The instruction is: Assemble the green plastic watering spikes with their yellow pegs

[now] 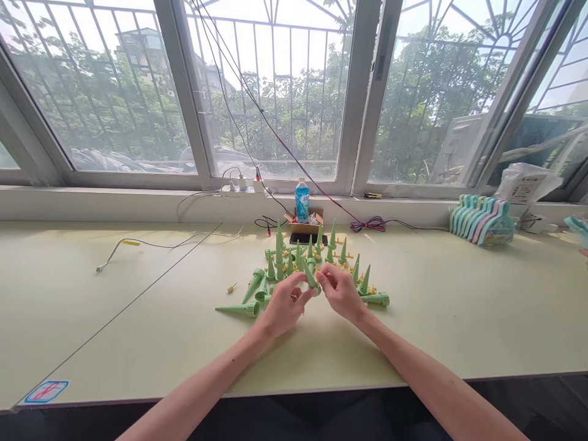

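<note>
In the head view, take the blue bottle (pixel 302 202) as the landmark: straight in front of it, on the near side, the left hand (pixel 285 300) grips a green spike (pixel 309 274) between thumb and fingers, its tip up and leaning slightly left. Holding it low probably steadies it while leaving its side reachable for the right hand (pixel 340 291), whose fingertips are pinched together at the spike's lower part; I cannot tell whether a small piece sits between them. Between the hands and the bottle, many standing spikes (pixel 279 248) rest on their wide ends, likely because that broad base keeps them upright. Some carry yellow fittings on their sides. Nearer and left of the bottle, a lying spike (pixel 239 309) has its open end turned toward the left hand, perhaps simply as it fell, and a loose yellow fitting (pixel 232 288) lies just beyond it. The bottle stands at an open carton (pixel 294 228), behind a dark phone-like slab (pixel 301 239), seemingly out of the hands' way.
</note>
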